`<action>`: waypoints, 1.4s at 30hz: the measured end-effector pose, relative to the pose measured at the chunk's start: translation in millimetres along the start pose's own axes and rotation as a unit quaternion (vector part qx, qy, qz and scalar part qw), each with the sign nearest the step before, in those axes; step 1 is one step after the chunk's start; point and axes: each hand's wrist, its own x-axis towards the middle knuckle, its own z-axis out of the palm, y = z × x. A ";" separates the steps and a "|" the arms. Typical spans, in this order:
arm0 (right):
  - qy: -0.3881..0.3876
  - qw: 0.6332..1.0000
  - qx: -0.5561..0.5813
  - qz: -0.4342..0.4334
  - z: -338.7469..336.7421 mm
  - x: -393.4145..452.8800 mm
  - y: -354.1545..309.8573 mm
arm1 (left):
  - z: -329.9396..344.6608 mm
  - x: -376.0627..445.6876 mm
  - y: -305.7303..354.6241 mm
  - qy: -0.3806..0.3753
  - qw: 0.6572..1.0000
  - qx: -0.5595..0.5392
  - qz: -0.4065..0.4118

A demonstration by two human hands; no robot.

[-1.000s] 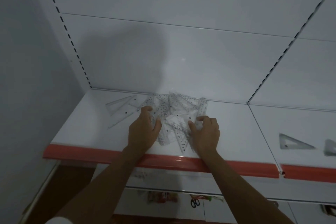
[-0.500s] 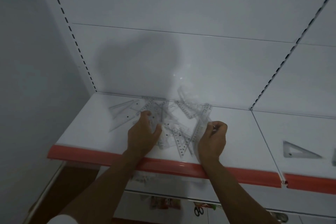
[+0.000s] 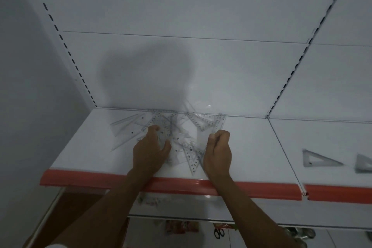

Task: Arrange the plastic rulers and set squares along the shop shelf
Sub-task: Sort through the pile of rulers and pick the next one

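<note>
A loose pile of clear plastic rulers and set squares (image 3: 177, 133) lies on the white shelf (image 3: 251, 147) with a red front strip. My left hand (image 3: 151, 151) rests on the left part of the pile, fingers spread over the pieces. My right hand (image 3: 218, 151) has its fingers curled and pinches a clear set square (image 3: 209, 127) that is tilted up off the pile. A separate set square (image 3: 124, 125) lies flat at the left of the pile.
Two grey-looking set squares (image 3: 320, 159) (image 3: 364, 165) lie apart on the adjoining shelf section at the right. A back panel rises behind the shelf and a wall closes the left side. A lower shelf holds scissors (image 3: 219, 233) and small packets.
My right hand has lifted a clear set square from the pile and drawn it a little to the right. My left hand stays on the pile. The camera view shifted slightly.
</note>
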 end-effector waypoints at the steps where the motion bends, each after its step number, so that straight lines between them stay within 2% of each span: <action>1: 0.000 1.000 0.007 0.003 -0.7 0.7 -2.4 | -0.8 0.4 1.3 -0.005 1.000 0.000 0.006; 6: 0.013 1.000 0.015 0.024 -2.5 1.6 -7.1 | -7.2 5.8 7.9 -0.021 1.000 -0.016 0.007; 11: 0.043 0.997 0.047 0.052 -8.9 5.1 -8.8 | -5.7 18.9 32.7 -0.037 0.996 -0.082 0.012; 17: 0.071 0.994 0.039 0.069 -52.9 12.4 -7.5 | 15.8 30.5 82.6 -0.116 0.978 -0.152 0.087; 19: 0.080 0.993 0.011 0.080 -81.0 9.7 -0.3 | 30.0 28.7 103.9 -0.172 0.965 -0.174 0.097; 22: 0.107 0.989 -0.049 0.092 -132.0 2.0 12.0 | 55.8 18.0 145.0 -0.260 0.937 -0.169 0.160; 26: 0.151 0.979 -0.072 0.114 -208.5 -16.2 29.7 | 78.5 -13.5 214.5 -0.376 0.880 -0.248 0.153; 28: 0.139 0.979 -0.100 0.110 -250.6 -29.7 42.1 | 88.6 -36.5 250.1 -0.413 0.855 -0.249 0.193; 31: 0.109 0.974 -0.161 0.115 -316.1 -50.7 64.3 | 102.6 -75.3 301.6 -0.443 0.822 -0.258 0.248; 35: 0.065 0.962 -0.208 0.166 -405.2 -78.7 95.1 | 124.8 -130.6 374.3 -0.459 0.801 -0.237 0.303; 39: 0.056 0.953 -0.214 0.207 -490.2 -103.0 118.8 | 148.7 -185.0 450.9 -0.480 0.768 -0.256 0.338; 42: 0.077 0.950 -0.216 0.210 -542.2 -117.8 132.8 | 165.3 -225.0 497.1 -0.465 0.776 -0.242 0.350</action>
